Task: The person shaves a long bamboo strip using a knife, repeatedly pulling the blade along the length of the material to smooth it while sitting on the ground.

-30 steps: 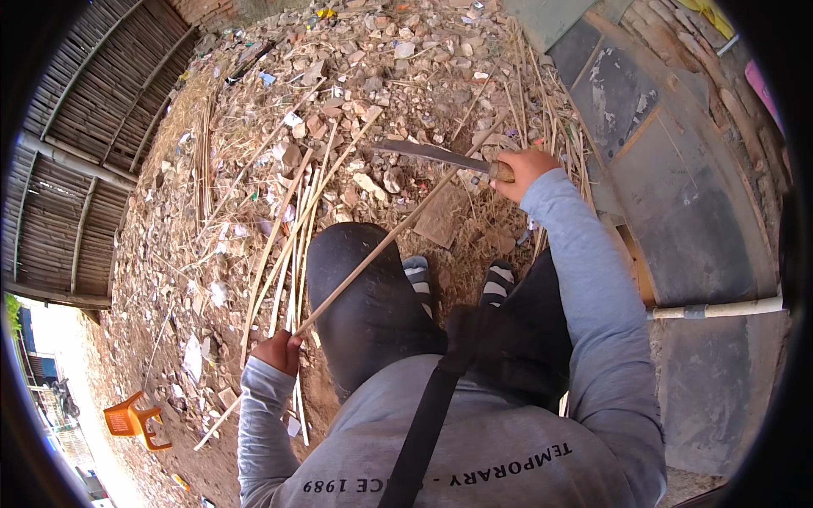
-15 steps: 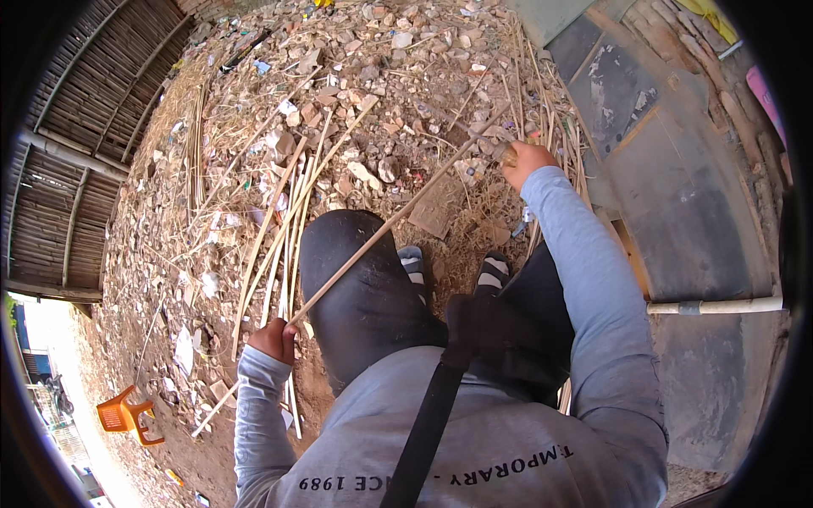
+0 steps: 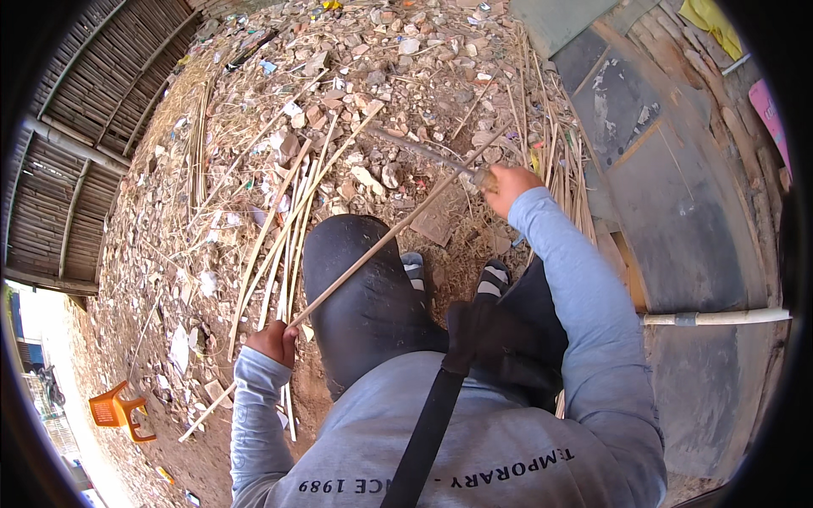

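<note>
My left hand is closed around a long bamboo strip. The strip slants up across my left knee, and its tail sticks out below the hand toward the lower left. My right hand grips the handle of a long, narrow, dark-bladed knife. Its blade points to the far left and crosses the strip near the strip's upper end, close to my fist. Whether the blade presses on the strip, I cannot tell. Beside my left knee lie several pale split bamboo strips, loosely crossed.
Rubble and dry straw cover the ground. More bamboo strips lie beyond my right hand. Dark boards stretch along the right, with a pale pole over them. A bamboo wall and an orange plastic chair are at left.
My right hand has moved a little left and nearer, and the knife blade has swung out leftward across the strip. My left hand still holds the strip in nearly the same place.
</note>
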A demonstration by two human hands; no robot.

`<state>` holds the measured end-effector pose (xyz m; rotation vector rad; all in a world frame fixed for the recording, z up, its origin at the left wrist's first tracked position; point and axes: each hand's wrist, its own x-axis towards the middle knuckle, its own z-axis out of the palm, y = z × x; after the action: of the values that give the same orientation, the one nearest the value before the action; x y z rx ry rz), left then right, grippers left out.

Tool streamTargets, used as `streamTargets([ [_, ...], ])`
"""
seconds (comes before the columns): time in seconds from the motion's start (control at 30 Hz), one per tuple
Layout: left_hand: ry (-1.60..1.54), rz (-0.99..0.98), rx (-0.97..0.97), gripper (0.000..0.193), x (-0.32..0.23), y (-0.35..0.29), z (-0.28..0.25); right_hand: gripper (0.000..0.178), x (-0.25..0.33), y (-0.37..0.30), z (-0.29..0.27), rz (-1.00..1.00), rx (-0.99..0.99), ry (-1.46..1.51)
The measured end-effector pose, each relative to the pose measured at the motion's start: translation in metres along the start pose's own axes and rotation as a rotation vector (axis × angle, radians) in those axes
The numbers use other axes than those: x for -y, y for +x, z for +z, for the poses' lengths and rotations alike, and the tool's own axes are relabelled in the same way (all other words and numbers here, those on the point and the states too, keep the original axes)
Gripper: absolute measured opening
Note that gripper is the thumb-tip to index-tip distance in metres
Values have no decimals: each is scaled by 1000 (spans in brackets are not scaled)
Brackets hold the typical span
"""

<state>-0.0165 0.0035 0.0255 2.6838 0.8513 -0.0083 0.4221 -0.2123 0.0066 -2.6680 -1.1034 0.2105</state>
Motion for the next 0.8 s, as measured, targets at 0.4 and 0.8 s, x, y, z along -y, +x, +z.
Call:
streamTargets([
  [0.4,-73,-50,32,34,2,0,8,34,12,-11,3,-47,-61,-29],
  [0.8,-60,-41,21,34,8,-1,12,31,22,-1,8,-21,-4,72],
])
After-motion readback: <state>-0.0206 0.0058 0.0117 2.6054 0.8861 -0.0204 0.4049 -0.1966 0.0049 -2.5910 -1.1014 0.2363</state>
